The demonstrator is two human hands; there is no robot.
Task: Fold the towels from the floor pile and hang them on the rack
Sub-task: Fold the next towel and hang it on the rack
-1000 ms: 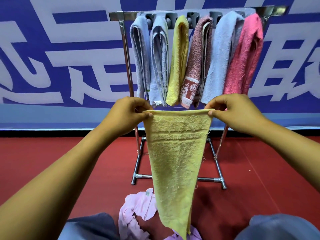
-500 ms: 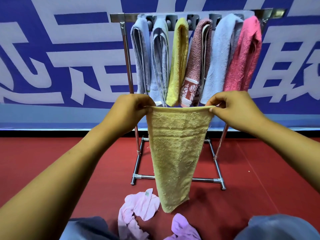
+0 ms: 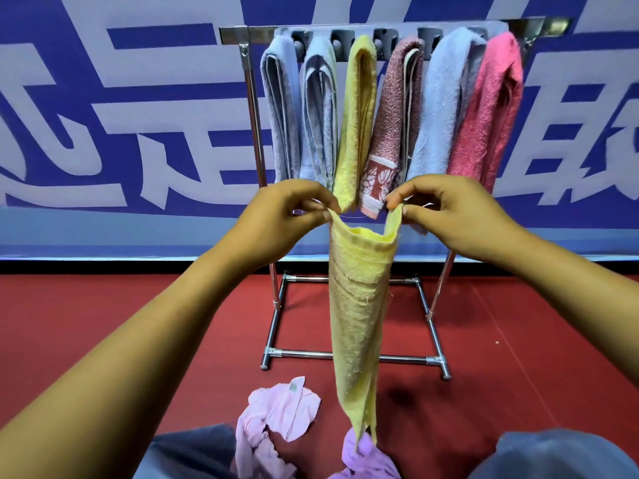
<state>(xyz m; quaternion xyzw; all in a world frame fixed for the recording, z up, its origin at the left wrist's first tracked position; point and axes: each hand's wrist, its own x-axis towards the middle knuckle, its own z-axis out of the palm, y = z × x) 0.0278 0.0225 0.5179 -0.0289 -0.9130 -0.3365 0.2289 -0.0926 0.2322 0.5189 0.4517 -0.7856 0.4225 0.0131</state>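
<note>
A yellow towel [image 3: 358, 305] hangs in front of me, folded lengthwise and sagging into a narrow fold at the top. My left hand [image 3: 287, 216] pinches its top left corner and my right hand [image 3: 449, 210] pinches its top right corner. The two corners are close together. The towel's lower tip reaches down to a pink towel [image 3: 276, 420] crumpled on the red floor. Behind stands a metal rack [image 3: 252, 98] with several folded towels hung side by side: blue, grey-blue, yellow, maroon, light blue and pink.
A blue and white banner wall runs behind the rack. The rack's chrome base frame [image 3: 345, 356] rests on the red floor [image 3: 518, 340]. My knees in blue-grey trousers [image 3: 553, 458] show at the bottom edge.
My hands have come closer together, so the top edge that was stretched flat now sags into a fold. The towel hangs narrower and its tip is down at the pink towel again.
</note>
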